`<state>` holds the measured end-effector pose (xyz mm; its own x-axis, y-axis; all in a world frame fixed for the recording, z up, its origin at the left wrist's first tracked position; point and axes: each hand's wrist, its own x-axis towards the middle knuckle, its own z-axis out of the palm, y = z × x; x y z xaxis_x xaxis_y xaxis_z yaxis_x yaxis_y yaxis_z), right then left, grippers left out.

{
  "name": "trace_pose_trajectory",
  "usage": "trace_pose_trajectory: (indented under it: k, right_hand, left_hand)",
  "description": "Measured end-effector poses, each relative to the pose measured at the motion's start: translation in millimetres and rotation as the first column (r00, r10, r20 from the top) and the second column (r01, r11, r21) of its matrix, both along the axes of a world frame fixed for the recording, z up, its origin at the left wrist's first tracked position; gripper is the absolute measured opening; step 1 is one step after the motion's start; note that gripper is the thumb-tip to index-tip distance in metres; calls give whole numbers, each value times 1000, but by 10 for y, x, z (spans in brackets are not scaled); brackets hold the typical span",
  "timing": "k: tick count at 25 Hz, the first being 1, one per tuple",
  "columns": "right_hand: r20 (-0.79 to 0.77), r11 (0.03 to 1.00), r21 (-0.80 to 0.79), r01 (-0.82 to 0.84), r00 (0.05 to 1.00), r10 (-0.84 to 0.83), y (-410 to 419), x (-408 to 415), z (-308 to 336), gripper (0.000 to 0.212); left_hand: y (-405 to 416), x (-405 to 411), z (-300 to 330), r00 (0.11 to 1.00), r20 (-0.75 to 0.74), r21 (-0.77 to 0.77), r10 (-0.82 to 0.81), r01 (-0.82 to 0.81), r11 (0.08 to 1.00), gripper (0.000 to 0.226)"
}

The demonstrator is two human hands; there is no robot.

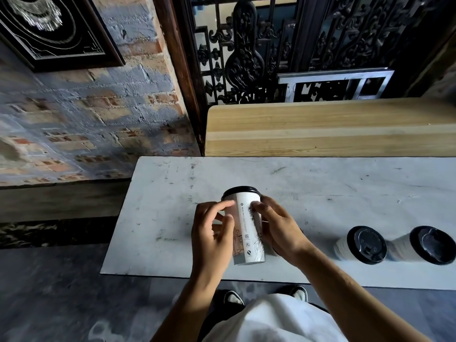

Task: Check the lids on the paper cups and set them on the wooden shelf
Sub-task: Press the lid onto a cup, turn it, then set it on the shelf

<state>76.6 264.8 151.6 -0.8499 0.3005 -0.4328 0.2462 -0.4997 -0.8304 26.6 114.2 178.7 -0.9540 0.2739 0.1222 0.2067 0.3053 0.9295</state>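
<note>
We hold a tall white cup (pixel 248 230) between both hands above the white table (pixel 320 188), its black lid (pixel 242 191) pointing away from us toward the shelf (pixel 328 129). Our left hand (pixel 212 233) sits on the cup's left side, fingers (pixel 222 205) loosely curled with the tips touching the paper near the lid. Our right hand (pixel 276 225) wraps the right side, fingers closed around the wall. Two more lidded cups (pixel 361 244) (pixel 427 244) stand side by side on the table to our right, well apart from the held one. The wooden shelf lies just beyond the table's far edge.
</note>
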Motion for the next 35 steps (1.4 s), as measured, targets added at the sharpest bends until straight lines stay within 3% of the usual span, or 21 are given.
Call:
trace_pose_trajectory:
  k: [7,13,16,20,23,27,31,35]
  right_hand:
    - [38,999,6,-44,998,44,164,94,33,48]
    - [-55,1000,-6,-20,998,20,227,153,10,62]
    - [-117,998,-24,-60,992,57,256,189,34,54]
    - [-163,995,-51,-88,983,79,295,222,85,48]
    - [-111,993,-113,-31,994,18,342,232,90,48]
    - [-61,994,-108,-4,998,-3,362,225,95,56]
    - [-79,997,-60,39,996,-44,362,237,77,57]
    - [-94,991,-117,58,993,-69,397,231,52,68]
  left_hand:
    - [-80,46,31,994,105,30,20,-24,999,19]
    - [-78,29,20,992,-104,-7,-67,67,998,49]
    - [-51,17,11,989,-119,-2,-82,83,997,54]
    - [-11,22,-19,999,-11,111,-52,53,992,37]
    - [27,54,-12,995,88,198,-44,26,980,24]
    - [58,85,37,989,145,191,-24,-4,981,22]
    - [49,96,-4,992,120,148,-29,11,989,25]
    - [33,87,26,998,17,173,-54,50,984,38]
